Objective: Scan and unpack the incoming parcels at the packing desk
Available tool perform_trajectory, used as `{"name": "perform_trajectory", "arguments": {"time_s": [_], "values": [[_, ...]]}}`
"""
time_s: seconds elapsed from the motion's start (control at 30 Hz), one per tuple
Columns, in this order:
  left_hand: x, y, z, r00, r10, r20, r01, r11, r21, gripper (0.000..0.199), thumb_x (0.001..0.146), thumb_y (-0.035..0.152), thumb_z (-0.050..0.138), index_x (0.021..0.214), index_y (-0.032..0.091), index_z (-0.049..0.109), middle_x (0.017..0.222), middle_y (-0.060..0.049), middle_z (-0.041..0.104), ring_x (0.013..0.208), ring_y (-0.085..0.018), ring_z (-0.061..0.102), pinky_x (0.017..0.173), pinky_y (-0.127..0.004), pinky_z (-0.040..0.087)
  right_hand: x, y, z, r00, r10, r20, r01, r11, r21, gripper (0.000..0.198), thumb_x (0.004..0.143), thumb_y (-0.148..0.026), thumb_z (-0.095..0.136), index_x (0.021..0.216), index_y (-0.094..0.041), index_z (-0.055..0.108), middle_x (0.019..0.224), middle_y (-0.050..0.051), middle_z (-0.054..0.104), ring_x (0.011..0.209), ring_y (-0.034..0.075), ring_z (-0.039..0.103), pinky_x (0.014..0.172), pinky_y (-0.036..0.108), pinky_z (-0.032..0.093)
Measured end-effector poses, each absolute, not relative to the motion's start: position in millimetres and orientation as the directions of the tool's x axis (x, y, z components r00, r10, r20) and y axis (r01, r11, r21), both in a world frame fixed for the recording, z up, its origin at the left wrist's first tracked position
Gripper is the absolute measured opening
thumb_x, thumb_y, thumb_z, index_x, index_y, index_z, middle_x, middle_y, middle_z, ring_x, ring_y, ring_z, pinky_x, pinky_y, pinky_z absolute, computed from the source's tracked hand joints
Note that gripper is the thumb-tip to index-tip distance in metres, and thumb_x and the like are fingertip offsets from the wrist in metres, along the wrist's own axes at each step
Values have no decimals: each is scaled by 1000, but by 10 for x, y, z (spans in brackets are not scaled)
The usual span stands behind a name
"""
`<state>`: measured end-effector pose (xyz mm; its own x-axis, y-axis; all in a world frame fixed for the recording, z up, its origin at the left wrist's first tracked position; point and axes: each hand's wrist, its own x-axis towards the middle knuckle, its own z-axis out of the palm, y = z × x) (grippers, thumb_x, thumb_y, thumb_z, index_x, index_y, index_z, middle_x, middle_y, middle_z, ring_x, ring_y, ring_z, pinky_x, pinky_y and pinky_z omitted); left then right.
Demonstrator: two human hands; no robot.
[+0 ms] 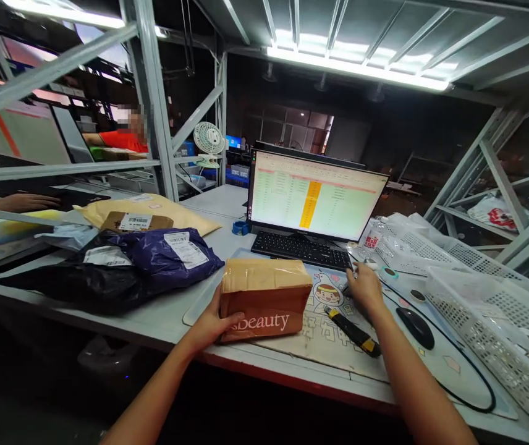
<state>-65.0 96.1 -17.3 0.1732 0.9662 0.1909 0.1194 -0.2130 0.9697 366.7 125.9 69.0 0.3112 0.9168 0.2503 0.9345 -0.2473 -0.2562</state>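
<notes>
My left hand (211, 324) grips the left end of a brown cardboard box (264, 309) with "beauty" printed in white on its front, thumb on the printed side. Clear tape shines along the box's top edge. My right hand (365, 287) is at the right end of the black keyboard (301, 248), its fingers curled; a dark patch shows beneath it, and what it holds, if anything, is hidden. A black and yellow utility knife (352, 332) lies on the cartoon-printed desk mat (322, 355), between the box and my right forearm.
Dark plastic mailers, one purple (176, 256) and one black (74, 272), lie left beside a yellow padded envelope (190, 216). A monitor (283, 198) stands behind the keyboard. At right are a black mouse (415, 327) and white baskets (491, 334). Another person's hand (26, 203) rests far left.
</notes>
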Motion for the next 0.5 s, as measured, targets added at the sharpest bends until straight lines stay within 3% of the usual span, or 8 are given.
{"name": "perform_trajectory", "arguments": {"time_s": [0.1, 0.17, 0.23, 0.3, 0.43, 0.5], "values": [[-648, 957, -122, 159, 971, 180, 156, -204, 966, 117, 68, 71, 88, 163, 21, 39, 157, -18, 56, 147, -41, 53, 127, -52, 43, 3314, 1701, 614, 288, 949, 127, 917, -235, -322, 49, 106, -30, 49, 153, -16, 54, 135, 17, 71, 131, 30, 65, 112, 37, 47], [-644, 954, -85, 146, 975, 169, 173, -193, 966, 117, 66, 72, 88, 160, 20, 41, 156, -19, 57, 146, -42, 54, 126, -52, 44, 3165, 1954, 457, 331, 943, 43, 892, -298, -340, 60, 102, -26, 57, 159, -13, 44, 134, 21, 71, 127, 34, 67, 108, 40, 50], [-645, 948, -64, 150, 979, 138, 187, -165, 968, 118, 65, 72, 88, 160, 20, 41, 156, -19, 57, 146, -43, 54, 125, -53, 45, 3119, 2120, 323, 406, 914, -4, 852, -380, -361, 74, 101, -23, 55, 166, -5, 25, 135, 28, 68, 126, 37, 68, 106, 45, 51], [-654, 944, -67, 156, 982, 103, 189, -132, 973, 119, 64, 71, 88, 160, 19, 40, 154, -20, 58, 145, -44, 54, 124, -54, 46, 3148, 2210, 254, 467, 884, -25, 814, -440, -380, 75, 103, -23, 51, 166, -1, 16, 137, 32, 65, 127, 37, 66, 106, 46, 51], [-687, 954, -120, 148, 985, 86, 192, -114, 975, 115, 65, 70, 88, 158, 18, 42, 146, -20, 63, 143, -44, 56, 124, -57, 46, 3246, 2288, 245, 499, 865, -58, 786, -479, -391, 49, 103, -22, 50, 148, -3, 47, 138, 32, 64, 131, 36, 64, 108, 45, 49], [-694, 961, -139, 155, 984, 83, 186, -111, 976, 110, 68, 68, 87, 156, 19, 44, 142, -19, 66, 141, -43, 58, 123, -57, 46, 3264, 2328, 256, 502, 862, -67, 784, -487, -386, 45, 102, -21, 51, 143, -3, 51, 138, 32, 63, 131, 36, 63, 108, 45, 49]]}}
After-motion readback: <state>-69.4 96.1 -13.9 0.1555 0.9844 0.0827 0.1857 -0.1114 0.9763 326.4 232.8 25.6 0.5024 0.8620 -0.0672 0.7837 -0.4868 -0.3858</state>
